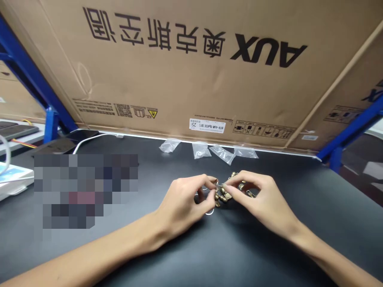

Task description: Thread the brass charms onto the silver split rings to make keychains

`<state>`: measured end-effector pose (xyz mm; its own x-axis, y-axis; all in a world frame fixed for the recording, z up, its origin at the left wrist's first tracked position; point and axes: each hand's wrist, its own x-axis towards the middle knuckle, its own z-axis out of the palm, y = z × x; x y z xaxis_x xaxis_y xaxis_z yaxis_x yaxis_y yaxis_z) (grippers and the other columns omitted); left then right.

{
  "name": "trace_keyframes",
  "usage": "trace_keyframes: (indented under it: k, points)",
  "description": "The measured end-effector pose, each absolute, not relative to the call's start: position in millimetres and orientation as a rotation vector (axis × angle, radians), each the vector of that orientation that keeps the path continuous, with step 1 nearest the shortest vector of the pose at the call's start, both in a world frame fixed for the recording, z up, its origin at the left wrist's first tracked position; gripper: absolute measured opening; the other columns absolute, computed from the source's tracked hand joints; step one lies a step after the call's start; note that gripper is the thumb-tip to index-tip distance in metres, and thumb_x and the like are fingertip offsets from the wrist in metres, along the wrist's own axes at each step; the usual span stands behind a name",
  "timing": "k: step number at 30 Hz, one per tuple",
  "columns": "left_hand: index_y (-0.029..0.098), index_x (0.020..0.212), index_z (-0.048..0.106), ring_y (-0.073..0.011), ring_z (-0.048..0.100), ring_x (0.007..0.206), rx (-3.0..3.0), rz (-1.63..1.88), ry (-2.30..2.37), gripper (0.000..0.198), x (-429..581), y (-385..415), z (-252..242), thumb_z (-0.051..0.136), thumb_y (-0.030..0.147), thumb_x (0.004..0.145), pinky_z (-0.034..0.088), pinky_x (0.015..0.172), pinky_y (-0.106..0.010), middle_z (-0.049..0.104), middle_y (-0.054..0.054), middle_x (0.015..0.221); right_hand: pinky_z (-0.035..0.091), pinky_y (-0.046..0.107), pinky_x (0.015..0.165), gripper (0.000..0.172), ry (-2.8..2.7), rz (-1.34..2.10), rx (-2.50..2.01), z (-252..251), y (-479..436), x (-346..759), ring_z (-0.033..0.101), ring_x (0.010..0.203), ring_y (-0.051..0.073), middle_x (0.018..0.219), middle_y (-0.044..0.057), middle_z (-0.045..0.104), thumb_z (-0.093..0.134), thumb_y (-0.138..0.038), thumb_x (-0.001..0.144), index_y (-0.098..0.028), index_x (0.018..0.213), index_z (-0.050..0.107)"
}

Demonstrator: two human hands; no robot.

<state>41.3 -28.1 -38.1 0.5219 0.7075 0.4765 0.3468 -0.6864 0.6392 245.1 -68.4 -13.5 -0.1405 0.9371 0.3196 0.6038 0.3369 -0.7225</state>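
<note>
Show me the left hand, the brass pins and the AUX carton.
left hand (182, 203), head view, on the back of the hand
brass pins (222, 196), head view, on the brass heads between the hands
AUX carton (271, 50), head view, on the printed logo

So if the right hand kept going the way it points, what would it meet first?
Likely the small brass-coloured metal pieces touching the right hand, then the left hand; depth is hard to judge.
</note>
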Motion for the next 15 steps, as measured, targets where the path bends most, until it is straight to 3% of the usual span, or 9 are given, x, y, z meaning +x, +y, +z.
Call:
trace_keyframes:
  k: [5,11,15]
  points:
    - [0.020,0.084,0.062,-0.0065,0.050,0.051,2.409,0.965,0.891,0.008,41.0,-31.0,-40.4,0.055,0.016,0.084,0.041,0.052,-0.019,0.075,0.001,0.092,0.049,0.025,0.060,0.010,-1.873,0.498,-1.298,-13.1,-71.7,241.6,0.062,0.066,0.013,0.078,-0.001,0.071,0.065,-0.026,0.088,-0.024,0.084,0.073]
    - [0.020,0.085,0.062,-0.0059,0.048,0.049,2.470,0.957,0.911,0.009,41.8,-31.1,-39.3,0.054,0.016,0.086,0.041,0.052,-0.020,0.075,0.001,0.092,0.052,0.028,0.062,0.011,-2.025,0.152,-1.073,-21.4,-70.0,245.4,0.063,0.072,0.016,0.081,0.003,0.072,0.062,-0.019,0.090,-0.021,0.093,0.072]
    - [0.020,0.088,0.062,-0.0067,0.051,0.049,2.561,0.947,0.902,0.010,41.8,-31.7,-35.5,0.053,0.016,0.086,0.043,0.053,-0.021,0.075,0.000,0.092,0.051,0.026,0.060,0.011,-1.988,0.173,-1.113,-23.4,-71.4,244.3,0.062,0.070,0.015,0.080,0.003,0.071,0.063,-0.016,0.089,-0.021,0.093,0.072]
